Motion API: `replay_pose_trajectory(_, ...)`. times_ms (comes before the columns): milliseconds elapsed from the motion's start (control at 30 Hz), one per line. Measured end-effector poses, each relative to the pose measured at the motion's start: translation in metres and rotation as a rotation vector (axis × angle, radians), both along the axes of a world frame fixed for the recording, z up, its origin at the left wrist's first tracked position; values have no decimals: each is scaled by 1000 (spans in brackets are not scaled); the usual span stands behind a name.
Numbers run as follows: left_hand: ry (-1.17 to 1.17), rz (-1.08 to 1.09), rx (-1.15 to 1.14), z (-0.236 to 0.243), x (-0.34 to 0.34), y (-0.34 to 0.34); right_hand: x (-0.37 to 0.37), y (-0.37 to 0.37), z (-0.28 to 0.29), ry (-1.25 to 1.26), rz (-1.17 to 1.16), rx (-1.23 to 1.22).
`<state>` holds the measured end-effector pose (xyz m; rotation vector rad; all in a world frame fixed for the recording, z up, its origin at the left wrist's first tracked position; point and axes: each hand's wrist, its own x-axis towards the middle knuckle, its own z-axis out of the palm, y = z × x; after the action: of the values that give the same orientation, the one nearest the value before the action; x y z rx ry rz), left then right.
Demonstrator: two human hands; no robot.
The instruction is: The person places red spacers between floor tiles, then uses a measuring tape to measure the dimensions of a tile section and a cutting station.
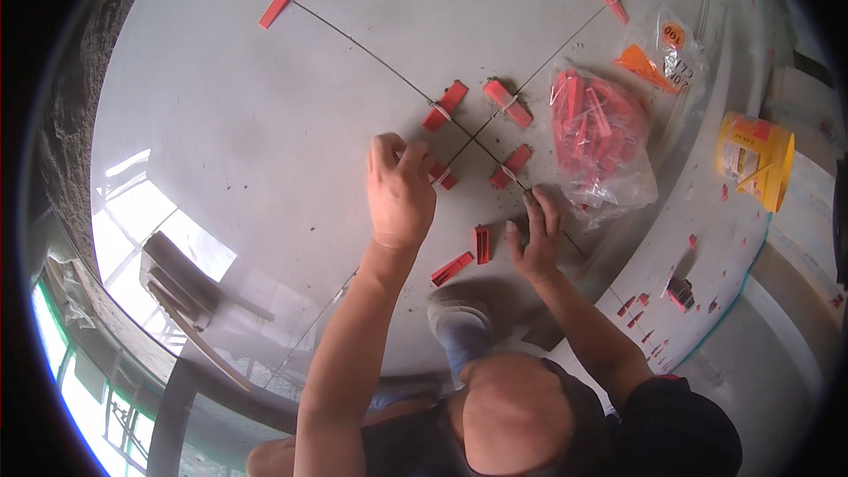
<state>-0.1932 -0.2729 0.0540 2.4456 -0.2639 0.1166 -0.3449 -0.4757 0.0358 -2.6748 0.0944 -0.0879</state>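
Red wedges with pale clips straddle crossing joints in glossy grey tiles (230,88): upper-left (449,99), upper-right (509,103), lower-right (516,159), lower-left (446,178). My left hand (402,185) has curled fingers on the lower-left wedge, partly hiding it. My right hand (536,238) rests with fingers apart on the tile just below the lower-right wedge, holding nothing visible. Two loose wedges (482,245) lie between my forearms. A clear bag of red wedges (601,132) lies right of the crossing.
More wedges (276,4) line the joints farther up. An orange-labelled plastic bag (671,49) lies upper right, near a yellow bucket (755,159). A grey trowel-like tool (177,283) lies left. Tiling with scattered red pieces (680,291) extends right. My shod foot (459,327) is below.
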Motion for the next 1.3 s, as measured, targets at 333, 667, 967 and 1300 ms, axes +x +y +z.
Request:
replay_pose_trajectory(333,588,-451,654,28,21,-5,-1,-8,-2,2,-20,4)
replay_pose_trajectory(667,587,-543,454,12,29,2,10,-3,6,18,51,-12)
replay_pose_trajectory(967,439,-448,306,-10,7,9,36,5,8,-84,157,7)
replay_pose_trajectory(1300,294,-13,-153,39,-143,82,33,-99,36,170,-297,-253)
